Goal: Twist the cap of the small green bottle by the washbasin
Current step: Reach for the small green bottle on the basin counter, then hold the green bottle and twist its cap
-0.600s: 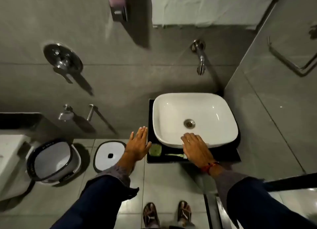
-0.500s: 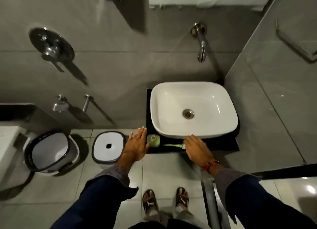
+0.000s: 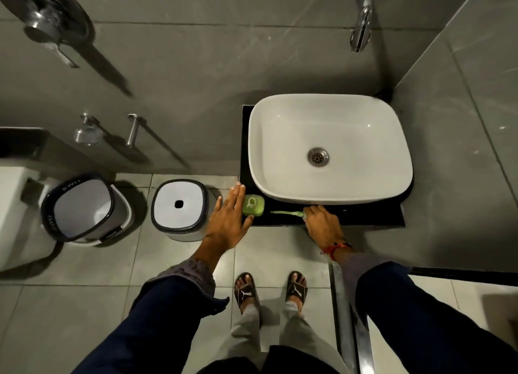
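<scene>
Green and small, the bottle [image 3: 253, 205] is seen standing on the black table [image 3: 364, 216], at its front left corner, just in front of the white basin [image 3: 330, 149]. Its cap [image 3: 252, 202] points up toward the camera and is touched by neither hand.

The left hand [image 3: 228, 222] is held flat and spread, palm down, just left of the bottle. Its fingers [image 3: 236, 197] are stretched forward along the table's left edge, and its thumb [image 3: 247, 221] reaches under the bottle's near side; whether skin meets plastic cannot be told. Nothing is held in this grip: it is wide and empty, with the bottle lying off its right side, between thumb and forefinger but not enclosed.

The right hand [image 3: 322, 225] is laid on the table's front edge, well to the right of the bottle, with its fingers curled down under the basin's rim. A green toothbrush [image 3: 286, 213] lies flat on the table between bottle and hand; its right end is met by the fingertips. Whether that end is pinched or only touched cannot be told, since the fingertips are hidden by the back of the hand. A red thread [image 3: 333, 247] is worn on this wrist.

Two bins [image 3: 179, 208] are set on the floor at the left.
</scene>
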Motion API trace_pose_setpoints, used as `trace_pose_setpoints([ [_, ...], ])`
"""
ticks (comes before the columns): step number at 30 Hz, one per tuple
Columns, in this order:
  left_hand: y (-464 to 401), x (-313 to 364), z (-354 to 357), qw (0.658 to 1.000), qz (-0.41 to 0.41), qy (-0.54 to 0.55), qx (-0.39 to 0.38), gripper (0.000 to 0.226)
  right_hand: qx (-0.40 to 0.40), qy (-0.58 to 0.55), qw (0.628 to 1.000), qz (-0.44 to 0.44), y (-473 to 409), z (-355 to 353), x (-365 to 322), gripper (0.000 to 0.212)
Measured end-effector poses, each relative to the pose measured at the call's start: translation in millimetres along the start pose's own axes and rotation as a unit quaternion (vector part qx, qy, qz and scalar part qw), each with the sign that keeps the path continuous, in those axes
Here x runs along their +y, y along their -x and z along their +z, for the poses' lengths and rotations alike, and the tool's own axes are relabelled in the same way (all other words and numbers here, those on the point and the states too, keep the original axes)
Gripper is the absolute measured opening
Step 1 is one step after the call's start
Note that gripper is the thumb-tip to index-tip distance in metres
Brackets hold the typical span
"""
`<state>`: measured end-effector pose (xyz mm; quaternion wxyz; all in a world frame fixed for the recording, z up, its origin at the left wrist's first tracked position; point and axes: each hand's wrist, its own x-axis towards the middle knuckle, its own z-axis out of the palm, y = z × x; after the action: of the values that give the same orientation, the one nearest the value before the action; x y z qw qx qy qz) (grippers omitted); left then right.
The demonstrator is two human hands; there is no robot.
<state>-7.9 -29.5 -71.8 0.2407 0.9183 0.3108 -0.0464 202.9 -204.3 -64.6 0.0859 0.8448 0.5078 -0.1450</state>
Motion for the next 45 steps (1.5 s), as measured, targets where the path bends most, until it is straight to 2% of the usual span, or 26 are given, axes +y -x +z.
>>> trace_pose_setpoints([
  [3, 0, 1, 3, 1.0, -0.004, 0.003, 0.001, 0.084, 0.01, -0.005, 1.0, 0.001, -2, 3, -2, 0.024],
  [6, -1, 1, 6, 1.0, 0.0, 0.001, 0.012, 0.086, 0.06, -0.022, 0.998, 0.002, 6, -2, -5, 0.016],
  [8, -1, 2, 6, 1.0, 0.003, -0.004, 0.011, 0.087, 0.109, -0.064, 0.992, -0.017, 13, -8, -9, 0.018],
  [13, 4, 1, 4, 1.0, 0.006, -0.005, 0.011, 0.088, 0.269, -0.159, 0.947, -0.076, 28, -31, -23, 0.022],
  [17, 7, 1, 4, 1.0, 0.011, -0.008, 0.013, 0.087, 0.326, -0.207, 0.918, -0.091, 31, -59, -43, 0.025],
  [30, 7, 2, 8, 1.0, 0.016, 0.017, 0.018, 0.086, 0.235, -0.229, 0.937, -0.118, 12, -81, -72, 0.023],
  [40, 8, 2, 10, 1.0, 0.007, 0.006, 0.006, 0.084, 0.11, -0.17, 0.971, -0.13, -29, -84, -114, 0.03],
  [45, 8, 2, 11, 1.0, 0.002, -0.018, 0.006, 0.083, 0.081, -0.146, 0.979, -0.116, -37, -79, -119, 0.032],
])
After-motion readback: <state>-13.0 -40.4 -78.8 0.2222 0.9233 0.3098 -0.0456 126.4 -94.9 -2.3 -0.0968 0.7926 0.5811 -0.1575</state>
